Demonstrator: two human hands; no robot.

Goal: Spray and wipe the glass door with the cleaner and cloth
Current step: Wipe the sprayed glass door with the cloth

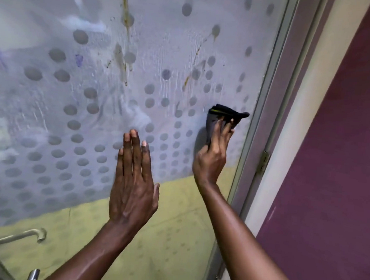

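The glass door (110,74) fills most of the view, frosted with a grey dot pattern and wet with streaks and yellowish drips. My left hand (134,180) lies flat against the glass low in the middle, fingers straight and close together, holding nothing. My right hand (213,156) is raised near the door's right edge and grips a dark cloth (226,116), which is pressed on the glass. No cleaner bottle is in view.
A metal door frame (258,127) runs down the right side with a brass hinge (264,162). Beyond it is a purple wall (329,170). A metal door handle (22,237) sticks out at the lower left.
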